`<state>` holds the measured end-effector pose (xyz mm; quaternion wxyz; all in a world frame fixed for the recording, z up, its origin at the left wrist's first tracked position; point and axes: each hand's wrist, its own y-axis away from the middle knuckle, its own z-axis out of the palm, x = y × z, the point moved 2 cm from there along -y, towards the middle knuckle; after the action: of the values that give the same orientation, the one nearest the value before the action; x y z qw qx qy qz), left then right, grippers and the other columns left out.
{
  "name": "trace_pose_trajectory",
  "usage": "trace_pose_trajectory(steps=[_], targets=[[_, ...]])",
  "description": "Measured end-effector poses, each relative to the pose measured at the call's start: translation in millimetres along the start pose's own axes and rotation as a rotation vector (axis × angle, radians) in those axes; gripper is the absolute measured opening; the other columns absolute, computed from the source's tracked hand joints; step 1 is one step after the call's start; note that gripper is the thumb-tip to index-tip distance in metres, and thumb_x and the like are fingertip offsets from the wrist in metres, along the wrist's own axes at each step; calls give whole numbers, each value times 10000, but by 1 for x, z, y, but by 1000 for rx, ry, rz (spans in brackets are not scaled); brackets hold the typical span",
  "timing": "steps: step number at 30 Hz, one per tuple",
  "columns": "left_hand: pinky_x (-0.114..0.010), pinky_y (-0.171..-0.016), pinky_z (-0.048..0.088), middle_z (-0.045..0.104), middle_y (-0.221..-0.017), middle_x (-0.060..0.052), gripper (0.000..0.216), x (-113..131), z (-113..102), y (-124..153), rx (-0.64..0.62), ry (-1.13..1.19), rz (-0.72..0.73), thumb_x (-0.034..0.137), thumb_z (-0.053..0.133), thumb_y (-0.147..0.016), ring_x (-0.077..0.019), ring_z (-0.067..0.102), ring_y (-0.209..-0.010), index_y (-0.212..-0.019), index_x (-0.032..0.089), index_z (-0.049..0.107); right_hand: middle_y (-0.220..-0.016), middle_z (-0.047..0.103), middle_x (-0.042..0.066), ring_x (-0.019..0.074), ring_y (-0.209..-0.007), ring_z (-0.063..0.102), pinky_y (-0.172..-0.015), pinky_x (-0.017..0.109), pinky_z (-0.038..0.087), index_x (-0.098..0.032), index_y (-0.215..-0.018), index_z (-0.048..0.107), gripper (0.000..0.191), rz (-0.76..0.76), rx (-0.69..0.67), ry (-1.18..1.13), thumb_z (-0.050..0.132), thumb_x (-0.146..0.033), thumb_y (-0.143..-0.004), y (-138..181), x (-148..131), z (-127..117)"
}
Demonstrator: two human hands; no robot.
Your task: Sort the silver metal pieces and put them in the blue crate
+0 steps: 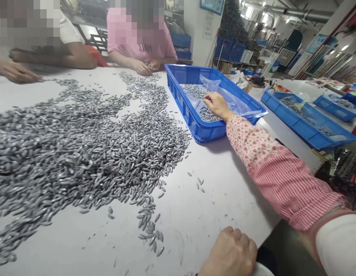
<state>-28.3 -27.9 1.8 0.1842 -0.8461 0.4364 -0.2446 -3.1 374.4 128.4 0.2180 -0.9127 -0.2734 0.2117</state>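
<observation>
My right hand (216, 105), in a patterned pink sleeve cover, reaches over the blue plastic crate (199, 132). Its fingers are curled together, and whatever they may hold is hidden. Beneath it, clear plastic film (228, 92) and small grey pointed-oval pieces (209, 115) lie inside the crate. At the bottom, my left hand (231, 253) rests closed on the table edge, knuckles up; its palm side is hidden. A wide heap of the same shiny grey pieces (88, 149) covers the left and middle of the white table (195, 230).
A person in a pink shirt (141, 44) sits across the table, hands among the pieces. Another person's hand (18, 73) is at the far left. More blue crates (307, 128) with grey pieces stand at the right. A few loose pieces (200, 186) lie nearer me.
</observation>
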Motion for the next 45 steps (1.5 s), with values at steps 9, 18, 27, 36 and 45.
trace_pose_trajectory(steps=[9,18,27,36,45], targets=[[-324,-494,287,557,-644,23,281,2,1,-1,-16,33,-8,178,724,-818,-156,503,-555,-725,166,459,-943,627,43,131,-781,557,-725,262,444,-150,-1043,623,220,-627,-808,-328,638,-323,-909,148,-94,-11],[-331,-536,349,596,-693,17,245,1,2,0,-149,23,-27,195,681,-888,-176,540,-600,-764,172,471,-1002,561,60,163,-819,531,-746,282,441,-154,-1015,597,266,-476,-872,-248,678,-362,-870,204,-107,18],[-329,-533,349,596,-701,9,248,3,0,0,-166,22,-24,194,665,-900,-165,553,-611,-762,169,461,-856,611,44,124,-714,530,-693,245,423,-149,-840,667,145,-556,-910,-225,545,-73,-857,219,-120,10],[-317,-486,290,536,-633,21,295,1,4,3,-16,-35,-23,188,706,-833,-145,503,-550,-707,171,439,-724,589,-2,98,-643,517,-608,225,419,-150,-722,602,132,-457,-725,-409,574,-23,-701,157,-106,-8],[-300,-443,224,477,-560,28,338,-1,18,3,-6,-145,3,197,709,-809,-121,472,-496,-656,177,408,-959,662,107,245,-931,624,-910,441,487,-138,-913,655,158,17,29,-227,608,-92,-770,23,-38,-20]])
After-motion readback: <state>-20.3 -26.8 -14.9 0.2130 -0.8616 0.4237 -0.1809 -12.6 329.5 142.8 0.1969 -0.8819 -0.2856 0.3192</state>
